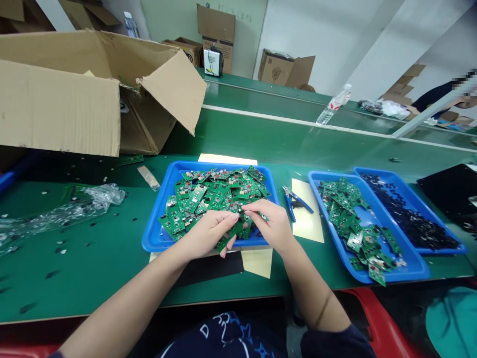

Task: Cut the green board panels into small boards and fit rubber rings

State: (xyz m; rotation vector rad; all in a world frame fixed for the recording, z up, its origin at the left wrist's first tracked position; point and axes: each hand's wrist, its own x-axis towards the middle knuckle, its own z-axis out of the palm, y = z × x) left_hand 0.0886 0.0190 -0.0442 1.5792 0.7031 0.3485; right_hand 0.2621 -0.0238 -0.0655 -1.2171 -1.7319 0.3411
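Note:
My left hand (pixel 212 229) is closed on a green circuit board (pixel 224 242), with its thumb along the top and its fingertips showing beneath. Close beside it, my right hand (pixel 271 223) pinches with thumb and forefinger at the far end of that board. Whatever small part lies between those fingertips is too small to make out. Both hands are over the near side of a blue tray (pixel 149 237) heaped with green circuit boards (pixel 218 194) carrying small red, white and black parts.
Blue-handled cutters (pixel 288 204) lie partly on yellow paper (pixel 311 226). A second blue tray (pixel 417 268) holds more boards; another blue tray (pixel 456 244) holds small black parts. An open cardboard box (pixel 59 109), clear plastic wrap (pixel 100 196) and a tilted bottle (pixel 334 105) stand around.

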